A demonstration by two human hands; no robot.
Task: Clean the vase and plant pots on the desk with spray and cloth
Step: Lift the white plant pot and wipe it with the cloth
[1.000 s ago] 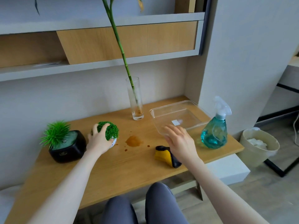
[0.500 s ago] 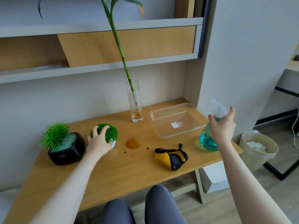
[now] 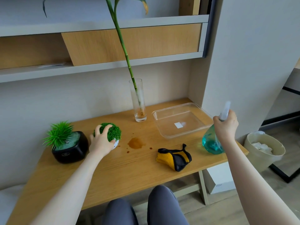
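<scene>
Teal liquid fills the round belly of the spray bottle (image 3: 211, 142), which my right hand (image 3: 226, 127) grips by the narrow neck just under the blurred trigger head, at the bench's (image 3: 113, 172) right edge. I judge it bottom-heavy and slick, so the neck is the sure place to hold it. My left hand (image 3: 101, 142) curls over the small ball-shaped plant pot (image 3: 113, 135), fingers pressed into its green top; it looks light and easy to tip, better steadied low at the white base. Just to its left stands the black plant pot (image 3: 69, 150). Behind, the tall glass vase (image 3: 138, 101) holding a bamboo stalk looks fragile and top-heavy, best gripped low. A yellow-and-black cloth (image 3: 174, 158), soft and crumpled, lies between my hands, near a brown spill (image 3: 136, 143).
</scene>
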